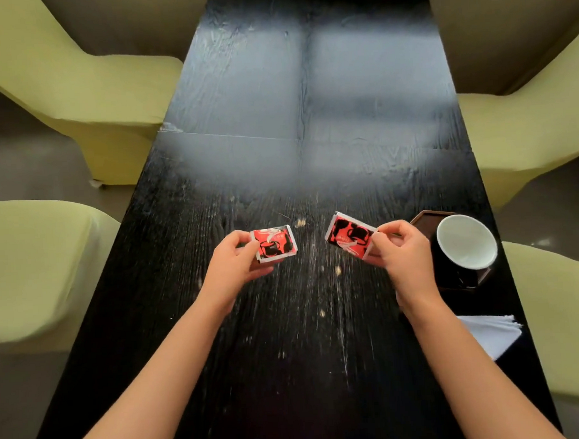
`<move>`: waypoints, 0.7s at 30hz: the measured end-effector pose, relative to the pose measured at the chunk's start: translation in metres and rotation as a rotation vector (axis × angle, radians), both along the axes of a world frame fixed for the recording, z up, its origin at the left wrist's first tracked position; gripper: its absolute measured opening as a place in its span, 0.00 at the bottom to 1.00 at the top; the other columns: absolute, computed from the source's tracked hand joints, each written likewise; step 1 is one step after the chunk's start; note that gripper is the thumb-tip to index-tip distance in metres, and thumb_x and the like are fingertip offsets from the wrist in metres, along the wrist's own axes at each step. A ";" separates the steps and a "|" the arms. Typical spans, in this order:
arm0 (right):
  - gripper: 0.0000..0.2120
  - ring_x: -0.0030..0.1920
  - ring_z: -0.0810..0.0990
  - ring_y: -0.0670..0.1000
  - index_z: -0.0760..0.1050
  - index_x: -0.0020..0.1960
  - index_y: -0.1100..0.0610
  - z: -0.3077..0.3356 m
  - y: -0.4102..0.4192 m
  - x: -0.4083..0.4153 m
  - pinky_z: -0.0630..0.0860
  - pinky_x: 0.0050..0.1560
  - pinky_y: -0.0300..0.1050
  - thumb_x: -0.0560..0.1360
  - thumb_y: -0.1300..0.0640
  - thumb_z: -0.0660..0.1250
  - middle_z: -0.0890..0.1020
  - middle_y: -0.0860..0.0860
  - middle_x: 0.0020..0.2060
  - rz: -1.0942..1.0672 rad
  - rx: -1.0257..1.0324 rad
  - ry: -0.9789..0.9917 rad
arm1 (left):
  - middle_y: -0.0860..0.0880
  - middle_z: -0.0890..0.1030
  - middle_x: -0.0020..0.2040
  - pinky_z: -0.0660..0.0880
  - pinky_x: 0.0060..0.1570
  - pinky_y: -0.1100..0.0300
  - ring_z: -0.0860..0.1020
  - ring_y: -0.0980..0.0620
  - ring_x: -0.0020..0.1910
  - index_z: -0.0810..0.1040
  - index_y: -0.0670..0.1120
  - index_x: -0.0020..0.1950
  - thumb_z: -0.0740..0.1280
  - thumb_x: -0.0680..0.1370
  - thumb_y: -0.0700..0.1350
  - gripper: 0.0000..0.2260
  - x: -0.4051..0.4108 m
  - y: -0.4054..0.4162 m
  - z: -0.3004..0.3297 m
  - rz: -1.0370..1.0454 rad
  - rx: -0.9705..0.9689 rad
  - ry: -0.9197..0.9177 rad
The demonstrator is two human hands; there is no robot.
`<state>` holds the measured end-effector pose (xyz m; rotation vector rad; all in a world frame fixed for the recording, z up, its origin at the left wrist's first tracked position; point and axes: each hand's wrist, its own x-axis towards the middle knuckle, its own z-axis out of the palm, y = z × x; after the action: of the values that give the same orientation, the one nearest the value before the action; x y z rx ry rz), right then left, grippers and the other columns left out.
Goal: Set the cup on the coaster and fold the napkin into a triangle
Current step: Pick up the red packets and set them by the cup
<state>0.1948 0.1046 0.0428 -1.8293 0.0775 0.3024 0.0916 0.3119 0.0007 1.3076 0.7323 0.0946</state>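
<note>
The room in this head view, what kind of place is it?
Probably a café or a lounge, though that is a guess. A long black wooden table has pale green chairs on both sides, a cup stands on a dark coaster, and each hand holds a red packet printed with cups.

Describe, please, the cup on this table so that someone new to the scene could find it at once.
Start at the long black table and follow its right edge toward the person's right hand. Just beyond that hand a dark brown coaster holds the cup. It is black outside and pale white inside, the only round vessel here, unlike the flat white napkin nearer the person.
</note>
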 end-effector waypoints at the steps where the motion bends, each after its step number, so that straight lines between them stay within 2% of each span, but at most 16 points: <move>1: 0.11 0.38 0.84 0.54 0.71 0.37 0.56 0.010 -0.003 -0.004 0.81 0.34 0.43 0.71 0.70 0.63 0.83 0.60 0.39 -0.013 0.076 0.033 | 0.41 0.84 0.47 0.80 0.37 0.60 0.84 0.47 0.44 0.73 0.44 0.44 0.60 0.79 0.39 0.05 -0.005 -0.005 0.007 -0.014 -0.004 -0.012; 3: 0.11 0.36 0.85 0.50 0.72 0.38 0.56 0.029 -0.007 -0.014 0.79 0.30 0.38 0.71 0.70 0.63 0.84 0.56 0.36 0.019 0.172 0.085 | 0.43 0.85 0.45 0.80 0.38 0.60 0.84 0.48 0.45 0.74 0.45 0.46 0.61 0.79 0.40 0.04 -0.014 -0.018 0.023 -0.057 -0.026 -0.043; 6: 0.09 0.34 0.84 0.48 0.74 0.39 0.56 0.047 -0.009 -0.031 0.78 0.29 0.37 0.72 0.69 0.65 0.84 0.51 0.33 0.130 0.229 0.137 | 0.45 0.86 0.43 0.79 0.39 0.61 0.84 0.48 0.45 0.74 0.45 0.47 0.60 0.79 0.39 0.05 -0.024 -0.040 0.046 -0.123 -0.079 -0.110; 11: 0.10 0.32 0.80 0.46 0.76 0.37 0.55 0.057 -0.005 -0.054 0.77 0.28 0.37 0.72 0.68 0.66 0.80 0.52 0.33 0.200 0.042 0.041 | 0.43 0.85 0.44 0.80 0.40 0.60 0.84 0.46 0.45 0.76 0.45 0.47 0.59 0.80 0.42 0.07 -0.032 -0.068 0.068 -0.177 -0.137 -0.156; 13: 0.10 0.34 0.80 0.49 0.76 0.37 0.54 0.058 -0.008 -0.059 0.78 0.30 0.42 0.71 0.68 0.67 0.81 0.53 0.34 0.183 -0.022 -0.004 | 0.43 0.85 0.45 0.80 0.40 0.57 0.84 0.45 0.45 0.77 0.44 0.50 0.57 0.81 0.46 0.10 -0.034 -0.074 0.073 -0.177 -0.182 -0.141; 15: 0.09 0.38 0.82 0.53 0.77 0.37 0.53 0.060 -0.010 -0.064 0.81 0.37 0.51 0.70 0.66 0.68 0.82 0.55 0.36 0.185 -0.070 -0.042 | 0.44 0.85 0.43 0.80 0.39 0.58 0.84 0.47 0.43 0.76 0.45 0.48 0.61 0.79 0.47 0.08 -0.038 -0.077 0.076 -0.168 -0.158 -0.160; 17: 0.08 0.41 0.83 0.55 0.77 0.38 0.52 0.063 -0.012 -0.069 0.82 0.43 0.56 0.70 0.65 0.68 0.83 0.54 0.37 0.186 -0.100 -0.073 | 0.46 0.86 0.40 0.80 0.38 0.61 0.84 0.50 0.42 0.75 0.45 0.47 0.65 0.77 0.43 0.02 -0.044 -0.079 0.078 -0.182 -0.076 -0.194; 21: 0.08 0.42 0.83 0.54 0.77 0.39 0.51 0.071 -0.019 -0.078 0.81 0.47 0.58 0.71 0.64 0.69 0.83 0.53 0.37 0.170 -0.092 -0.109 | 0.48 0.86 0.39 0.79 0.37 0.64 0.84 0.51 0.41 0.75 0.44 0.48 0.66 0.76 0.37 0.03 -0.052 -0.085 0.083 -0.203 -0.033 -0.235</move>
<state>0.1171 0.0860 0.1136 -1.9444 -0.1425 0.3224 0.0391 0.2269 0.0839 1.3066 0.3972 0.0707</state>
